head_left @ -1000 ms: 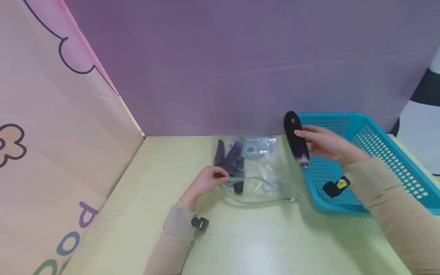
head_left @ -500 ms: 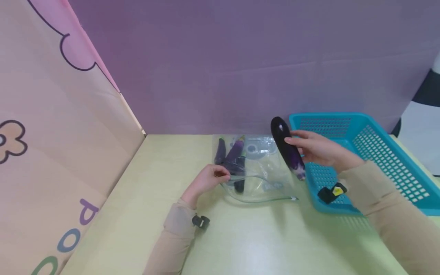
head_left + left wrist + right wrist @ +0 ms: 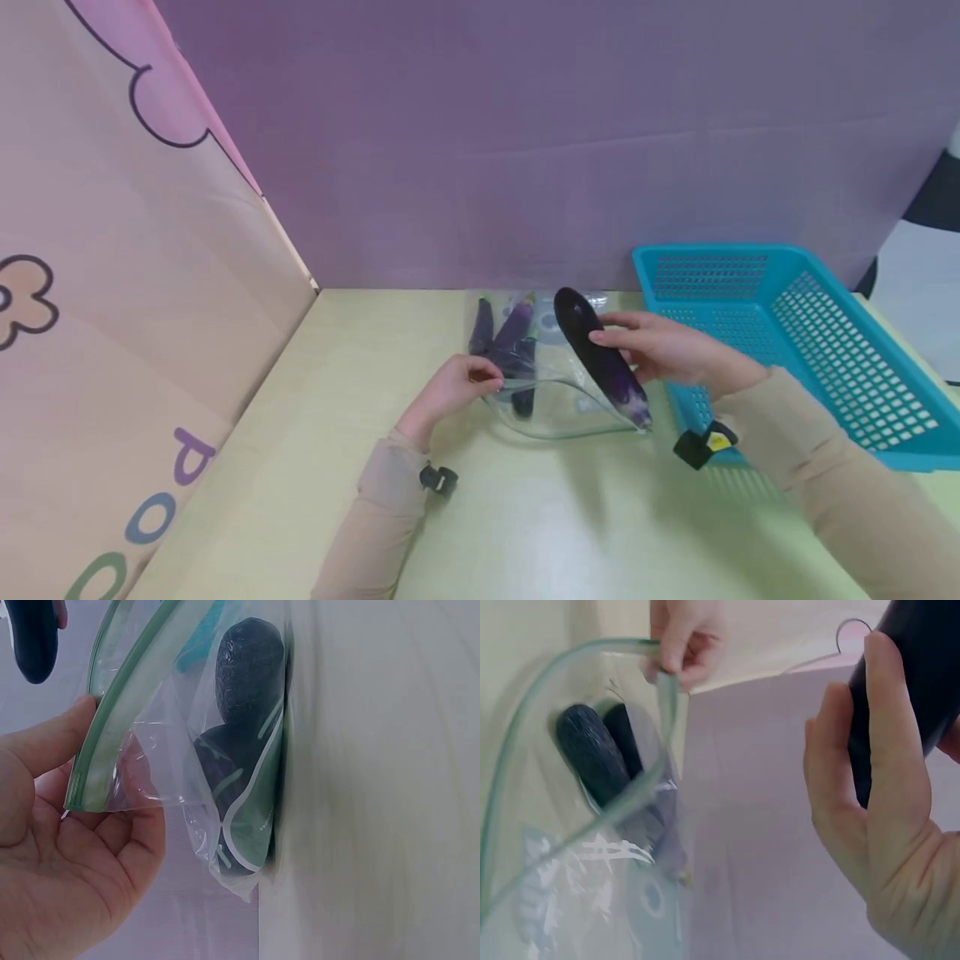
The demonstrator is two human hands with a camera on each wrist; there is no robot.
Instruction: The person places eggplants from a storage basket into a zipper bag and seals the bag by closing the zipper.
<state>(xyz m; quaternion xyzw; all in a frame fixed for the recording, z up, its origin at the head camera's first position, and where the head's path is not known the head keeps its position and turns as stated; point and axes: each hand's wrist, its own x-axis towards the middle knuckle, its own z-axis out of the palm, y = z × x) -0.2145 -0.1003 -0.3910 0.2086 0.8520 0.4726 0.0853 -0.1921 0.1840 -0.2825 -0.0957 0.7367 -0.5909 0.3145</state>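
Observation:
A clear zip bag (image 3: pixel 558 412) lies on the table with its green-edged mouth parted. Several eggplants (image 3: pixel 513 327) are inside it, also visible through the plastic as dark shapes in the left wrist view. My left hand (image 3: pixel 453 387) pinches one corner of the bag's rim between thumb and fingers, which the left wrist view (image 3: pixel 82 825) shows close up. Over the right part of the bag, my right hand (image 3: pixel 667 350) grips a dark purple eggplant (image 3: pixel 600 354). This eggplant slants, its pale stem end low by the bag's rim. In the right wrist view the fingers (image 3: pixel 892 742) wrap round it.
A turquoise plastic basket (image 3: pixel 855 333) with perforated walls stands at the right, beside the right forearm. Behind the table rises a purple backdrop (image 3: pixel 480 150). A printed panel (image 3: pixel 150 292) borders the left side.
My right hand has carried the eggplant left and down, from the basket's near-left edge to above the bag. The left hand has kept its pinch on the bag's rim, almost still.

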